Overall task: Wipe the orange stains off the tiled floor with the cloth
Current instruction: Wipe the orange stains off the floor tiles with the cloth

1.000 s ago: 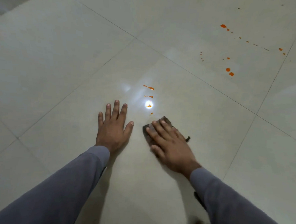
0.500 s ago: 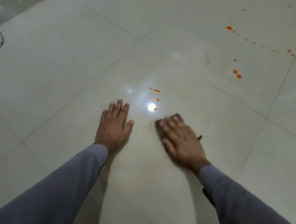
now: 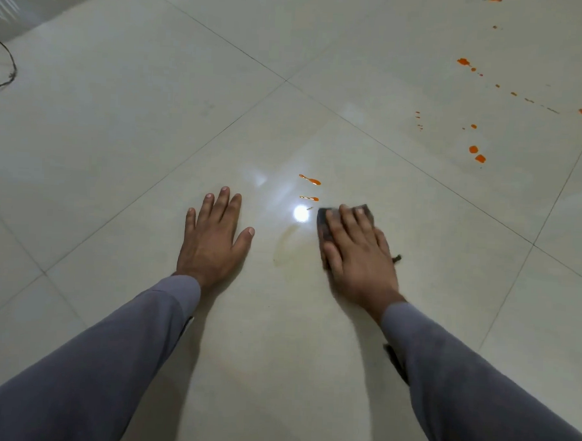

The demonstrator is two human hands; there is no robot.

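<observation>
The left hand (image 3: pixel 214 240) is lying flat with fingers spread, holding nothing, seemingly bracing the person, while the right hand (image 3: pixel 359 251) is pressing the dark folded cloth (image 3: pixel 325 222) flat-fingered onto the glossy cream tiled floor (image 3: pixel 120 110) just right of the nearest orange streaks (image 3: pixel 310 180).

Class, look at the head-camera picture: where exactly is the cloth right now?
The dark cloth lies flat on the tiled floor under the right hand, right of centre, just right of the bright light reflection and below two orange streaks.
</observation>
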